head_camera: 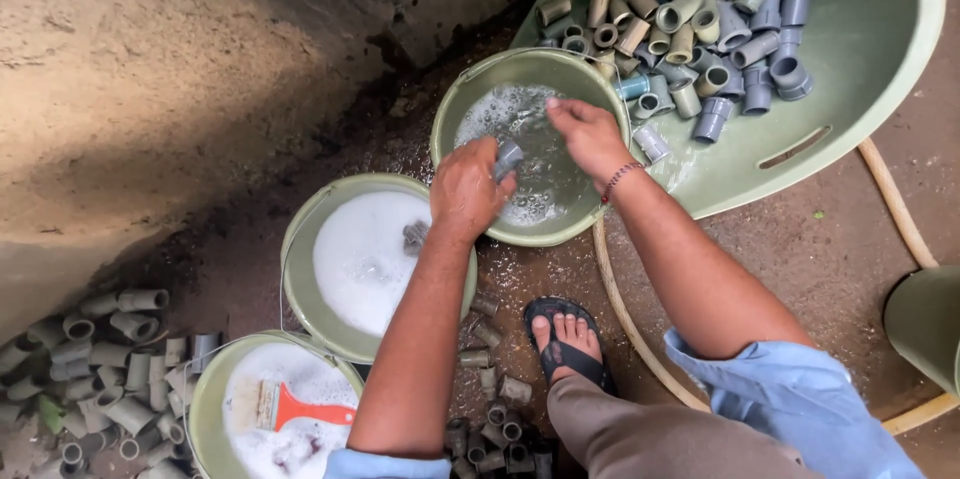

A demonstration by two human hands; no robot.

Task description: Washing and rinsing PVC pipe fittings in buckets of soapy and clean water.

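While both hands work over the soapy basin (pixel 455 104):
Left hand (pixel 465 189): clenched around a grey pipe fitting (pixel 508 157) above the suds.
Right hand (pixel 588 134): fingers dipped in the water; whether it grips anything, I cannot tell.
Far right: green tub (pixel 870 59) of fittings.
Near left: foamy bucket (pixel 300 269).

Orange-handled brush (pixel 305 406), hose (pixel 897 204), sandal (pixel 566 347)
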